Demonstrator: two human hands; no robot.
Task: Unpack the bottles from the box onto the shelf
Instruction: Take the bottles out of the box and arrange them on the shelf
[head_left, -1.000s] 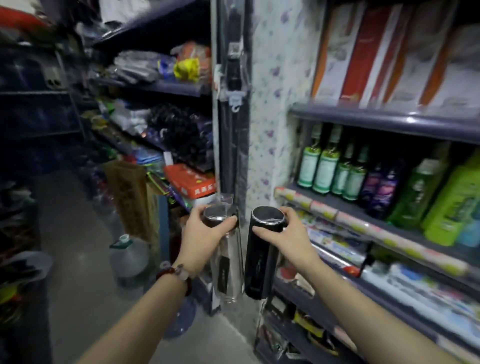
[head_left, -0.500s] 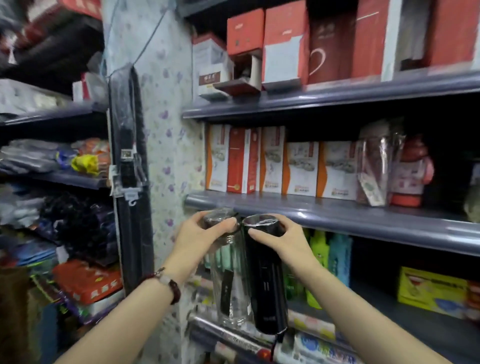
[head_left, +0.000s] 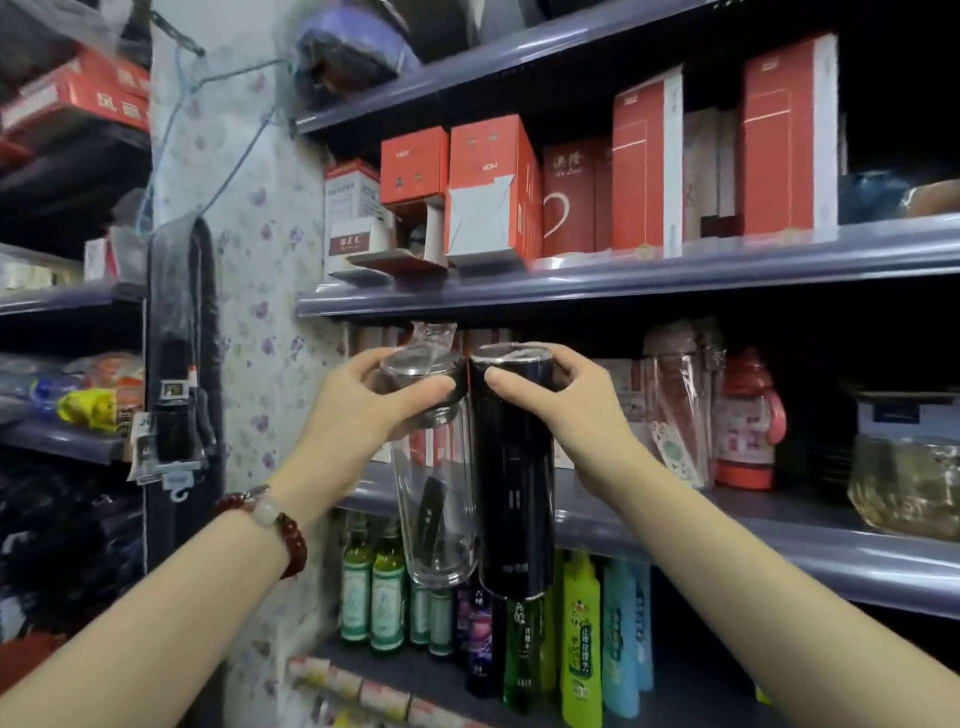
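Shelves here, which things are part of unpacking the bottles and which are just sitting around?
In the job:
clear bottle, held by left hand
black bottle, held by right hand
shelf

Just lying about:
red boxes
green bottles
red flask

Two bottles held upright side by side, touching, in front of the middle shelf (head_left: 779, 530). Left hand (head_left: 358, 410) grips the cap of the left bottle (head_left: 434, 499); right hand (head_left: 566, 410) grips the cap of the right bottle (head_left: 514, 493). Boxes (head_left: 488, 192) stand in a row on the upper shelf (head_left: 623, 280). Small bottles (head_left: 387, 592) stand on the shelf below. A flask (head_left: 745, 421) stands on the middle shelf, right of the hands.
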